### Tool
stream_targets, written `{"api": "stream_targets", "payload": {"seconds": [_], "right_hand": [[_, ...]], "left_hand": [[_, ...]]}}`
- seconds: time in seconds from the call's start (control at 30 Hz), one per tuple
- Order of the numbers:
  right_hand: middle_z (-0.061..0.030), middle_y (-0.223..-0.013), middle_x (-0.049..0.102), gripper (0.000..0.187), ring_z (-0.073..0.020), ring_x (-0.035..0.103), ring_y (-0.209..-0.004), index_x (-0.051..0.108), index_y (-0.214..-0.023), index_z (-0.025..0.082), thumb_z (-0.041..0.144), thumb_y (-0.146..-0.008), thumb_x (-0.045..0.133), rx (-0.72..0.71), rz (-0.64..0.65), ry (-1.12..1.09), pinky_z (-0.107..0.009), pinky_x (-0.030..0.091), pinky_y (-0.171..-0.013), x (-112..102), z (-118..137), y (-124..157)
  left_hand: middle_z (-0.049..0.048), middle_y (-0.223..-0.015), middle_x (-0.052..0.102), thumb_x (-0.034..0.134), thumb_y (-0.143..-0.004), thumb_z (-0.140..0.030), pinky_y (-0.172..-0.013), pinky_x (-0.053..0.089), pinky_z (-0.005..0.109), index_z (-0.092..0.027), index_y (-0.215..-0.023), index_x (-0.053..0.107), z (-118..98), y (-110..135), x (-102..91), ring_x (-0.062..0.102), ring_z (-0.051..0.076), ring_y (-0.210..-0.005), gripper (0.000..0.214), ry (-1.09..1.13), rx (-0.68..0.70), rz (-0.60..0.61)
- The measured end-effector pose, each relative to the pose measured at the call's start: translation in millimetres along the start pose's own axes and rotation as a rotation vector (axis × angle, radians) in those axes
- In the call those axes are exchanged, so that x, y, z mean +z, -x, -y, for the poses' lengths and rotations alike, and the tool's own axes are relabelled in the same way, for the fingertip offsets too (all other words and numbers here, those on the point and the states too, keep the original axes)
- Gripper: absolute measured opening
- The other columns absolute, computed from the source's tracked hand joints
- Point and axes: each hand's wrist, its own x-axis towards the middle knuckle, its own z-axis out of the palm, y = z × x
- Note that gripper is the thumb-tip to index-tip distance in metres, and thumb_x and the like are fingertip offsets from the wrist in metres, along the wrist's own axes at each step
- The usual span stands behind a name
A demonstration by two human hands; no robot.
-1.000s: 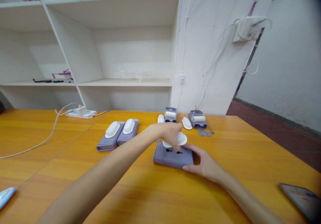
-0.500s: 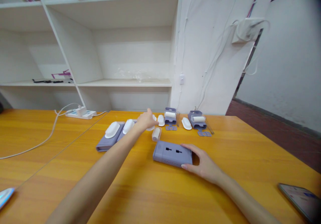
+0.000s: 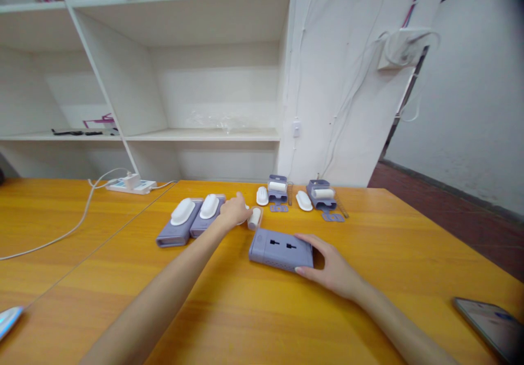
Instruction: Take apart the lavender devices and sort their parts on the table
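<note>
My left hand (image 3: 234,211) reaches past the middle of the table, its fingers closed on a white plastic piece that they mostly hide. Just right of those fingers is a white roller (image 3: 254,219) in a clear cover. My right hand (image 3: 329,265) grips the right end of a purple-grey plastic box (image 3: 280,249), thumb in front and fingers behind. Two keyhole-shaped slots show in the box's upper face. Left of my left hand lie two similar purple-grey cases (image 3: 180,232), each with a white oval piece (image 3: 183,211) on top.
Behind are two purple-grey housings (image 3: 323,195) with white rollers, thin springs (image 3: 290,193), flat purple pieces (image 3: 333,217) and white oval caps (image 3: 304,201). A power strip (image 3: 131,185) with a white cable sits back left. A phone (image 3: 491,324) lies at right. White shelves (image 3: 204,135) stand behind the table.
My left hand has drawn back a little toward me and to the left, with white showing at its fingers. My right hand and the box have stayed in place.
</note>
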Motion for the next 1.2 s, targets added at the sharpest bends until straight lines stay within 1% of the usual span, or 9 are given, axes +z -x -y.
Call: {"api": "stream_targets", "payload": {"seconds": [0.2,0.33,0.4,0.5,0.63,0.8,0.97,1.1,1.2], "right_hand": [[-0.0091,-0.128,0.053,0.063,-0.0292,0.048,-0.118,0.054,-0.127,0.025,0.043,-0.07,0.072,-0.014,-0.002,0.001,-0.048,0.033,-0.105,0,-1,0],[-0.0066,-0.126,0.051,0.054,-0.0271,0.046,-0.12,0.057,-0.124,0.029,0.04,-0.073,0.07,-0.027,0.05,0.029,-0.044,0.032,-0.106,-5,-1,-2],[-0.0068,-0.127,0.05,0.056,-0.0266,0.045,-0.121,0.055,-0.126,0.028,0.04,-0.074,0.069,-0.027,0.057,0.022,-0.043,0.032,-0.107,-7,-3,-3],[-0.0082,-0.136,0.045,0.062,-0.0264,0.04,-0.127,0.048,-0.132,0.025,0.039,-0.074,0.069,-0.028,0.017,-0.008,-0.045,0.027,-0.11,-6,-12,-4],[-0.0126,-0.138,0.045,0.071,-0.0268,0.042,-0.126,0.042,-0.135,0.019,0.043,-0.074,0.068,0.073,-0.152,-0.115,-0.047,0.029,-0.109,2,-30,-8],[-0.0141,-0.126,0.057,0.072,-0.0263,0.055,-0.115,0.042,-0.133,0.018,0.049,-0.073,0.068,0.177,-0.259,-0.352,-0.046,0.04,-0.102,9,-41,-15],[-0.0135,-0.128,0.055,0.064,-0.0291,0.053,-0.117,0.055,-0.118,0.019,0.05,-0.065,0.073,0.23,-0.366,-0.472,-0.045,0.04,-0.103,9,-28,-16],[-0.0097,-0.123,0.06,0.056,-0.0291,0.054,-0.114,0.055,-0.117,0.019,0.045,-0.071,0.071,0.241,-0.367,-0.58,-0.046,0.041,-0.102,11,-13,-14],[-0.0092,-0.118,0.063,0.049,-0.0288,0.059,-0.108,0.057,-0.113,0.018,0.046,-0.074,0.068,0.286,-0.389,-0.712,-0.043,0.047,-0.095,8,-12,-14]], "left_hand": [[0.0167,-0.113,0.058,0.043,-0.086,-0.03,-0.083,0.044,0.036,-0.015,-0.113,0.045,0,24,5.9,0.057,0.029,-0.107,0.031,-0.039,0.115,-0.119],[0.0104,-0.114,0.054,0.036,-0.091,-0.039,-0.092,0.04,0.035,-0.021,-0.109,0.048,-3,61,7.0,0.051,0.025,-0.109,0.028,0.006,0.495,-0.268],[0.0099,-0.111,0.054,0.042,-0.088,-0.045,-0.09,0.04,0.037,-0.022,-0.106,0.049,-2,78,10.6,0.051,0.025,-0.105,0.03,0.042,0.678,-0.272],[0.0101,-0.111,0.055,0.047,-0.086,-0.048,-0.09,0.041,0.038,-0.021,-0.106,0.05,1,92,20.0,0.052,0.026,-0.104,0.034,0.106,0.774,-0.201],[0.0089,-0.115,0.055,0.056,-0.081,-0.052,-0.092,0.041,0.037,-0.022,-0.117,0.047,1,91,34.5,0.051,0.026,-0.107,0.048,0.254,0.776,-0.105],[0.0106,-0.122,0.051,0.066,-0.07,-0.054,-0.094,0.041,0.04,-0.021,-0.123,0.039,-7,91,50.7,0.049,0.027,-0.112,0.068,0.432,0.665,-0.175],[0.0082,-0.11,0.054,0.068,-0.07,-0.046,-0.088,0.045,0.04,-0.021,-0.111,0.043,-17,100,60.7,0.051,0.026,-0.103,0.054,0.435,0.698,-0.307],[0.0098,-0.113,0.049,0.066,-0.072,-0.043,-0.09,0.044,0.042,-0.021,-0.109,0.041,-28,108,64.1,0.048,0.027,-0.107,0.05,0.527,0.659,-0.389],[0.0091,-0.115,0.048,0.069,-0.071,-0.043,-0.094,0.043,0.042,-0.022,-0.114,0.037,-40,114,63.7,0.048,0.025,-0.109,0.058,0.705,0.58,-0.348]]}}
